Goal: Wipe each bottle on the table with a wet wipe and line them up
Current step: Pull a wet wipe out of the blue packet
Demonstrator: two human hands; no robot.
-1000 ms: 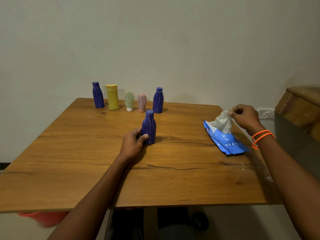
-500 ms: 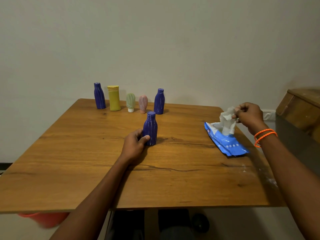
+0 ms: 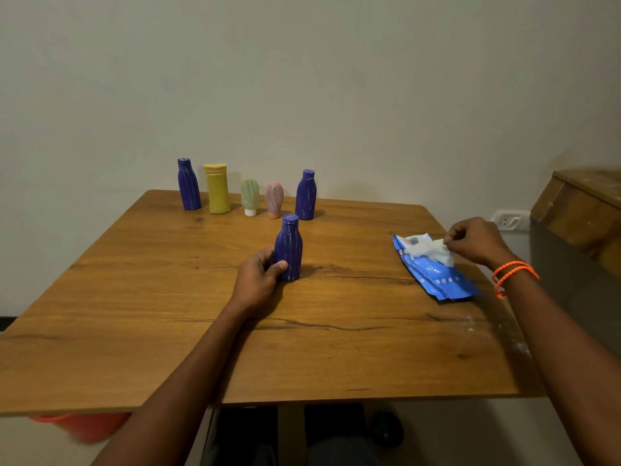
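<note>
A blue bottle (image 3: 289, 247) with white streaks stands upright mid-table, and my left hand (image 3: 257, 280) grips its lower part from the left. My right hand (image 3: 473, 242) pinches a white wet wipe (image 3: 428, 250) that sticks out of the blue wipe pack (image 3: 437, 274) lying flat on the right. Along the far edge stand a blue bottle (image 3: 189, 185), a yellow bottle (image 3: 217, 189), a small green bottle (image 3: 250, 196), a small pink bottle (image 3: 274, 200) and another blue bottle (image 3: 305, 196).
The wooden table (image 3: 168, 297) has white smears near its right front corner (image 3: 514, 344). A wooden cabinet (image 3: 584, 210) stands to the right, beside a wall socket (image 3: 509, 220). An orange tub (image 3: 80, 425) shows below the table's front left edge.
My right hand has dropped from above the pack to just over it, and the wipe now lies low against the pack. My left hand and the blue bottle have stayed put.
</note>
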